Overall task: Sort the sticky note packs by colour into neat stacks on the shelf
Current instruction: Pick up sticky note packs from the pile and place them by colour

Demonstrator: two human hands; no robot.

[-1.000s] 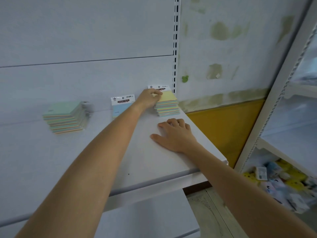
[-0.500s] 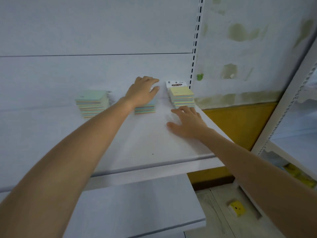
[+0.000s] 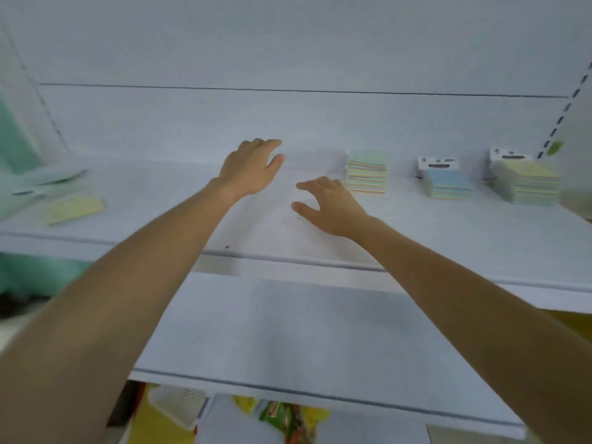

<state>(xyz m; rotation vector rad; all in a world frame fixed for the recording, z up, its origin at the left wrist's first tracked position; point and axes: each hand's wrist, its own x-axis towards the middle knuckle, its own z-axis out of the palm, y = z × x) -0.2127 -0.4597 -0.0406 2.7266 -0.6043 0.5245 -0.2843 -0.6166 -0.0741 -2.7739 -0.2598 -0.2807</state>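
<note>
Three stacks of sticky note packs stand along the back of the white shelf (image 3: 448, 238): a green-topped stack (image 3: 366, 171), a blue-topped stack (image 3: 447, 184) and a yellow-topped stack (image 3: 525, 184) at the far right. A loose yellow pack (image 3: 73, 208) lies flat at the shelf's left end, with blurred packs (image 3: 48, 182) behind it. My left hand (image 3: 251, 168) hovers open over the shelf, left of the green stack. My right hand (image 3: 330, 203) is open too, fingers spread just above the shelf, close to the green stack. Both hands hold nothing.
A lower white shelf (image 3: 288, 341) juts out below. Under it lie colourful packets (image 3: 282, 418) and a white box (image 3: 179, 406) on the floor. A slotted upright (image 3: 560, 120) runs up the back panel at the right. Something green (image 3: 12, 145) stands at the far left.
My view has swung left, so the stacks now sit to the right. My left hand has come off the blue stack and my right hand has lifted from the shelf; both moved left.
</note>
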